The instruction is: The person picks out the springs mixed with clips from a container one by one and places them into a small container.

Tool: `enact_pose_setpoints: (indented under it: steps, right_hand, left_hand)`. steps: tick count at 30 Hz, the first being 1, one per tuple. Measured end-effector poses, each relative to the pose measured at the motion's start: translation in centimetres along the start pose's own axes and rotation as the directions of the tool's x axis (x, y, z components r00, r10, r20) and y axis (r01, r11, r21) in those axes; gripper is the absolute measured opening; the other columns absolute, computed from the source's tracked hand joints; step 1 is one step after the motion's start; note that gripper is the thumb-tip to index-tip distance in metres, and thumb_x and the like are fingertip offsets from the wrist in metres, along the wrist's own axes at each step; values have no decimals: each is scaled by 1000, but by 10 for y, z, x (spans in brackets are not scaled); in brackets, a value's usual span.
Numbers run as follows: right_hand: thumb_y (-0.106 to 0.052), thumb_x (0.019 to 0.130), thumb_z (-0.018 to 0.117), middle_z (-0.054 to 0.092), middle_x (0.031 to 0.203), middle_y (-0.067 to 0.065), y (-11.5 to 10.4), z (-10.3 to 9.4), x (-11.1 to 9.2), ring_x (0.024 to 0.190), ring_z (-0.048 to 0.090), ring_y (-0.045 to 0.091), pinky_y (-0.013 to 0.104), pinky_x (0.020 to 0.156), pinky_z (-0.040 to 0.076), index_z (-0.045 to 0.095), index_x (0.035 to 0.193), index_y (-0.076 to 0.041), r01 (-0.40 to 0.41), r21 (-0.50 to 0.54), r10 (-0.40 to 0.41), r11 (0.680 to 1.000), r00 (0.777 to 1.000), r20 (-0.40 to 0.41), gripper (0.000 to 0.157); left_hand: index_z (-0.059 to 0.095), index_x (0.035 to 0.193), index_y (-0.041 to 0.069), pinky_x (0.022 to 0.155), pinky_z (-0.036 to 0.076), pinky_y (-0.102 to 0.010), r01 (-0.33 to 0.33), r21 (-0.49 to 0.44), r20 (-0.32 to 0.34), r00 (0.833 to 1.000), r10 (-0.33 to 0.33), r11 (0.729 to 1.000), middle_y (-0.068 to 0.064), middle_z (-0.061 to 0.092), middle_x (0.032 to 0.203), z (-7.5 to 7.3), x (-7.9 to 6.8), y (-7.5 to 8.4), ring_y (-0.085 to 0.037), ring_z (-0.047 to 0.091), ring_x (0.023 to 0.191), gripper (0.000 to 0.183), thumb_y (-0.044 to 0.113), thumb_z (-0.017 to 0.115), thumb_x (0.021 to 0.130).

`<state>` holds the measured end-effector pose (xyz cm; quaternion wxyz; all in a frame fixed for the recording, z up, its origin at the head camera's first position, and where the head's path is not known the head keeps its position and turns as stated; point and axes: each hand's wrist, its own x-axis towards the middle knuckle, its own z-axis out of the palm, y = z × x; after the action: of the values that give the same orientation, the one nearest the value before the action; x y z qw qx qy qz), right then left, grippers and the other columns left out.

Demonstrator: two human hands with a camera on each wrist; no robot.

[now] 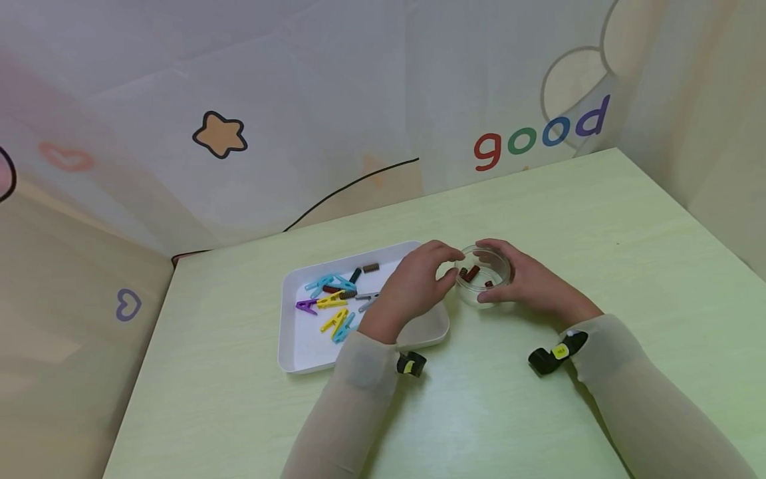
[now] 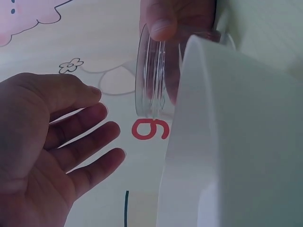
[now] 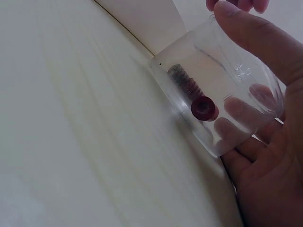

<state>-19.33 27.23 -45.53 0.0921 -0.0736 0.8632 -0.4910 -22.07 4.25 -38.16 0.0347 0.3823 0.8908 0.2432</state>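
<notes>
My right hand [image 1: 526,283] grips a clear round jar [image 1: 489,271] around its side, thumb toward me in the head view. Inside it lie a few dark red coil springs [image 1: 473,273], seen closer as a ribbed red spring [image 3: 191,88] in the right wrist view. My left hand [image 1: 419,283] hovers over the tray's right side, its loosely bent fingers pointing at the jar's rim. A gap separates these fingers from the jar [image 2: 149,80] in the left wrist view, and nothing is in that hand. Ridged rings run round the jar's mouth; whether a lid sits on it I cannot tell.
To the left, a white tray [image 1: 305,342] holds blue clothes pegs [image 1: 320,286], yellow pegs [image 1: 334,320], a purple peg [image 1: 306,305], grey pegs and several dark springs [image 1: 371,268]. The pale green table [image 1: 209,399] meets a printed curtain [image 1: 335,100] behind.
</notes>
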Motion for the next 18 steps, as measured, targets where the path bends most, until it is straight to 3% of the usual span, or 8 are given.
enact_pose_setpoints:
  steps: [11, 18]
  right_hand:
    - [-38, 76, 82, 42, 151, 11, -2, 0, -1, 142, 33, 33, 62, 113, 24, 26, 149, -27, -1, -10, 1, 1000, 1000, 4, 92]
    - [-36, 76, 82, 42, 151, 10, -3, 0, 0, 142, 34, 32, 60, 114, 24, 26, 149, -26, 7, 10, -7, 1000, 1000, 9, 92]
  left_hand:
    - [64, 124, 14, 97, 49, -30, 26, 30, -31, 999, -25, 999, 0, 62, 125, -9, -3, -8, -16, 60, 113, 29, 21, 56, 97]
    - [62, 127, 15, 99, 49, -33, 89, 11, -19, 996, -89, 996, -1, 60, 128, -14, -4, -15, -17, 59, 116, 31, 23, 56, 98]
